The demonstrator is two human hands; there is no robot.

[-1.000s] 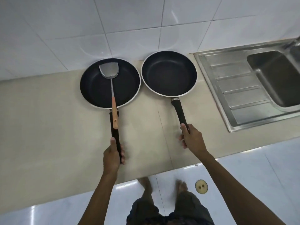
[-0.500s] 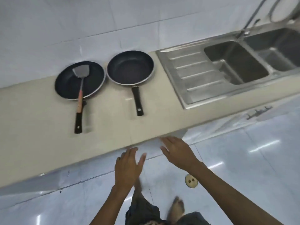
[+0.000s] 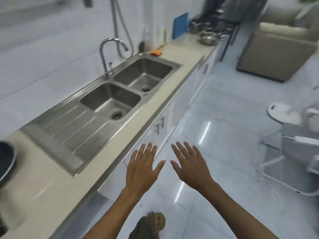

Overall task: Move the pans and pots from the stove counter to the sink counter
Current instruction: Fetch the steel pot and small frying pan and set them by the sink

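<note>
The view has swung right along the counter (image 3: 57,183), leaving one dark frying pan (image 3: 6,161) at the left edge beside the double sink (image 3: 96,107), while the left hand (image 3: 143,168) and right hand (image 3: 189,166) hover empty, fingers spread, over the floor.

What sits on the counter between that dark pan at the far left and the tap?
In the head view, the steel draining board and the nearer sink basin lie between the pan and the tap; nothing rests on them.

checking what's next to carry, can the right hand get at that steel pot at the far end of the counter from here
Probably not from here. The right hand is open, empty and over the floor in front of the cabinets, while the steel pot sits far down the counter, past the sink. Nothing blocks the way; the person would likely need to walk closer.
</note>
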